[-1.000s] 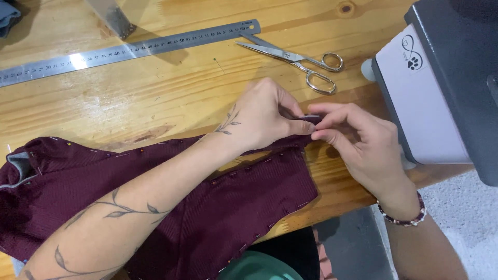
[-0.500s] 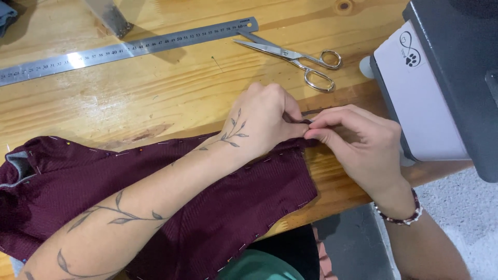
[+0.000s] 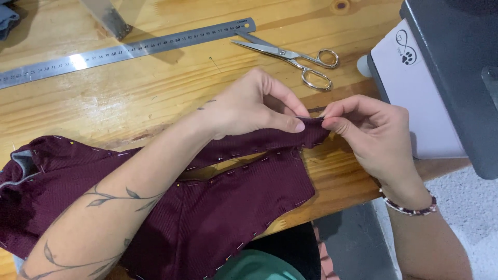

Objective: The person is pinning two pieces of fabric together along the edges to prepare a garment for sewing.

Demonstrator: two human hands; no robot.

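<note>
The dark maroon ribbed fabric piece (image 3: 218, 207), pinned along its edges, lies across the pale wooden worktop (image 3: 155, 98). The left hand (image 3: 249, 106) has shifted slightly left since half a second ago, its fingers pinching the fabric's top edge; the right hand (image 3: 371, 132) pinches the same edge just beside it, below the steel scissors (image 3: 293, 57)

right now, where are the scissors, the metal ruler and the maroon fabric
scissors (image 3: 290, 54): head view, on the pivot where the blades meet the handles
metal ruler (image 3: 129, 52): head view, on the middle of its flat strip
maroon fabric (image 3: 233, 207): head view, on the broad panel near the table edge
</note>
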